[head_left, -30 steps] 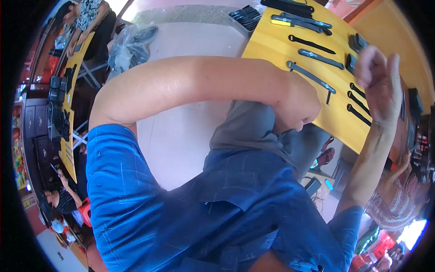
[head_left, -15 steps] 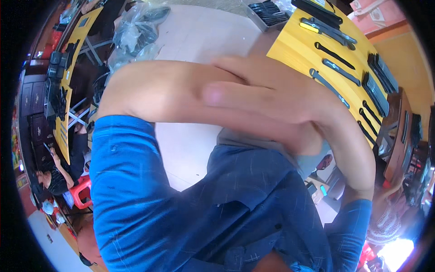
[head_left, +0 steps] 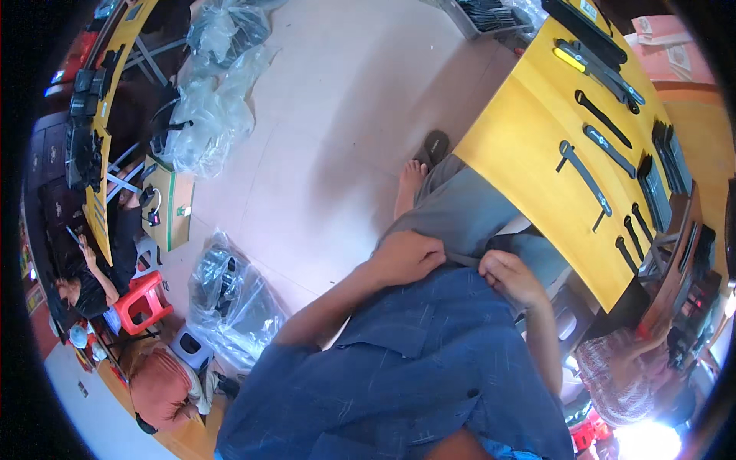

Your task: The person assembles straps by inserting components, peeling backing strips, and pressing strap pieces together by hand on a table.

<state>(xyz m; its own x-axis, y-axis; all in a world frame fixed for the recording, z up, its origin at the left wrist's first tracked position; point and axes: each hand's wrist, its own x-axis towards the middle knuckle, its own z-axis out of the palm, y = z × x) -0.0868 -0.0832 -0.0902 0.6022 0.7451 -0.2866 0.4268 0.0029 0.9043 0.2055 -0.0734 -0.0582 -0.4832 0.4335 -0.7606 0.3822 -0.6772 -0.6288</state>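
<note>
Right now both hands sit at the person's lap, well apart from the tools. Left hand [head_left: 406, 257] is curled, knuckles up, fingers pressed down onto the hem of the blue shirt [head_left: 414, 360] where it meets the grey trousers [head_left: 460, 207]. Right hand [head_left: 512, 277] is just beside it, fingers bent and closed on the shirt edge; looks like a pinch of fabric, but exact grip can't be made out from this angle. Neither hand holds a tool.

Yellow worktop [head_left: 529, 153] runs diagonally at upper right, its near edge over the knees. On it, approx. in a row: a long black wrench [head_left: 584, 175] nearest the lap, a shorter black wrench [head_left: 608, 148] beside it, another black wrench [head_left: 602, 118] further up, and a yellow-handled tool [head_left: 571, 60] near the far end. Small dark tools [head_left: 630, 230] lie toward the right end, w/ flat black cases [head_left: 659, 184] next to them.

One bare foot [head_left: 408, 184] rests on the pale floor [head_left: 337, 115], a dark sandal [head_left: 434, 146] just beside it. Clear plastic bags [head_left: 211, 115] are heaped at upper left, another bag [head_left: 230, 295] at lower left near a red stool [head_left: 142, 303]. Other people sit at the left rim and lower right, apart from the hands.
</note>
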